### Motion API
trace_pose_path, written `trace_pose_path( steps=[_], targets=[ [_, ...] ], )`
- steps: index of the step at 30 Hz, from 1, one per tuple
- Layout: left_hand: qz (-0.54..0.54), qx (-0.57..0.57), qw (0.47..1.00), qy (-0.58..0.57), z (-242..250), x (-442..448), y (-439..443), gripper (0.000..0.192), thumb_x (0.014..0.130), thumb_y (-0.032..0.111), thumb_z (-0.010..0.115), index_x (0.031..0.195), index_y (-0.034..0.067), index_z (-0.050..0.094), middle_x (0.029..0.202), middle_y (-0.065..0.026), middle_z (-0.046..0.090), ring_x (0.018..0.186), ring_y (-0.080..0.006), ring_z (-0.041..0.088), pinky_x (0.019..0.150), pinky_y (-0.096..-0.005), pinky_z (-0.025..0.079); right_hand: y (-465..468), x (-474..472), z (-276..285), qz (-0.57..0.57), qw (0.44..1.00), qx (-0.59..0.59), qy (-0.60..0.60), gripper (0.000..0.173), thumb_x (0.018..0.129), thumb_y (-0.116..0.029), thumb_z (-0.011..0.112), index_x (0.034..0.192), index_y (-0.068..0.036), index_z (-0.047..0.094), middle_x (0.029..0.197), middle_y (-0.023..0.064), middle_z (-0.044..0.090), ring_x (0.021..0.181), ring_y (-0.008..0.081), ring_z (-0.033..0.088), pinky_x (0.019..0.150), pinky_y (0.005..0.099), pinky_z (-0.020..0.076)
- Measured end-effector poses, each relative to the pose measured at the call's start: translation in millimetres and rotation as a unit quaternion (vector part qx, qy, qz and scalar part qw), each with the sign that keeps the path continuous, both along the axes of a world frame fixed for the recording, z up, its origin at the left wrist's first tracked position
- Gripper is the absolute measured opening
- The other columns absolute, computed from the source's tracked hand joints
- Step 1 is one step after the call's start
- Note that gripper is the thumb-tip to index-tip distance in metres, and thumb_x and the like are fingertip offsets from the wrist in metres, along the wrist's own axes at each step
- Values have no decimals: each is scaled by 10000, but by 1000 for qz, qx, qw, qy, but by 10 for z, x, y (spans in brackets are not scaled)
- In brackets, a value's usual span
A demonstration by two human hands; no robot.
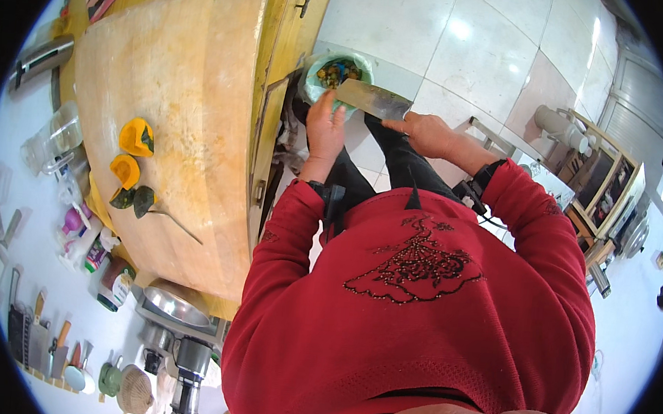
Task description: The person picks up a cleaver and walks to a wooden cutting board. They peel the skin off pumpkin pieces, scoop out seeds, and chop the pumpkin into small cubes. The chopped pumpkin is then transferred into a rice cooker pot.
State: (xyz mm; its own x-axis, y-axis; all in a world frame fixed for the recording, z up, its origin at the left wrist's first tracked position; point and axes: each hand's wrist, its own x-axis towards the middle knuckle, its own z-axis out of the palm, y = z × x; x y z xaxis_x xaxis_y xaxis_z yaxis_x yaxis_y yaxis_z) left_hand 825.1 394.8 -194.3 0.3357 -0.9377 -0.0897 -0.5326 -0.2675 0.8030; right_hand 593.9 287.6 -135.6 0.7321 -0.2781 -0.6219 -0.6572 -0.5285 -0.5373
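Observation:
My right hand (424, 134) grips the handle end of a broad-bladed cleaver (374, 99), whose blade extends over a bin lined with a green bag (370, 67). At the blade's far end is my left hand (326, 124), its fingertips close to the metal; whether it holds anything is hidden. Food scraps (331, 73) lie inside the bin. To the left, on a large wooden board (202, 85), rest orange-fleshed squash pieces (136, 136) with dark green rind. A thin metal tool (178, 224) lies beside them.
The board covers a yellow wooden cabinet (314, 18) along my left. Bottles and jars (116, 282) stand past its edge, near a metal bowl (177, 304). Knives (39, 331) and other utensils hang on the wall. A shelf unit (606, 189) stands at the right.

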Motion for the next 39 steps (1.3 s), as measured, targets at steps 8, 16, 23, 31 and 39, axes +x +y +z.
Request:
trace_pose_path(
  steps=[8, 16, 23, 31, 39],
  targets=[
    [-334, 12, 942, 32, 201, -448, -124, 836, 931, 653, 360, 1444, -7, 370, 1495, -226, 364, 1409, -364, 309, 1150, -539, 176, 147, 148, 161, 71, 996, -44, 20, 185, 821, -158, 601, 973, -126, 701, 968, 116, 602, 907, 303, 656, 751, 413, 554],
    [-300, 44, 951, -62, -75, -279, -93, 844, 907, 632, 423, 1419, -37, 386, 1499, -251, 346, 1414, -373, 296, 1151, -513, 191, 162, 72, 235, 160, 982, -97, -10, 128, 782, -175, 617, 746, -88, 704, 970, 102, 586, 905, 273, 633, 725, 384, 563],
    [-164, 143, 975, -43, -534, 16, -2, 726, 960, 471, 443, 1468, -29, 311, 1512, -248, 329, 1419, -374, 290, 1161, -520, 178, 72, -214, 447, 147, 983, -109, -6, 117, 768, -160, 607, 798, -122, 714, 970, 88, 577, 880, 267, 627, 687, 374, 554],
    [231, 49, 757, 609, -758, 33, 160, 924, 933, 703, 353, 1516, 11, 163, 1499, -123, 315, 1372, -277, 330, 1120, -394, 245, -73, -282, 545, -163, 978, 113, -68, 588, 812, -89, 575, 1388, -193, 513, 1029, 163, 669, 921, 358, 662, 801, 405, 536],
    [359, 21, 573, 736, -487, 71, 125, 861, 910, 752, 297, 1270, -16, 445, 1324, -171, 491, 1293, -301, 420, 1107, -433, 287, 52, -144, 442, -250, 876, 412, -5, 682, 827, -159, 579, 1459, -19, 362, 892, 78, 683, 670, 172, 617, 607, 290, 518]
  ],
)
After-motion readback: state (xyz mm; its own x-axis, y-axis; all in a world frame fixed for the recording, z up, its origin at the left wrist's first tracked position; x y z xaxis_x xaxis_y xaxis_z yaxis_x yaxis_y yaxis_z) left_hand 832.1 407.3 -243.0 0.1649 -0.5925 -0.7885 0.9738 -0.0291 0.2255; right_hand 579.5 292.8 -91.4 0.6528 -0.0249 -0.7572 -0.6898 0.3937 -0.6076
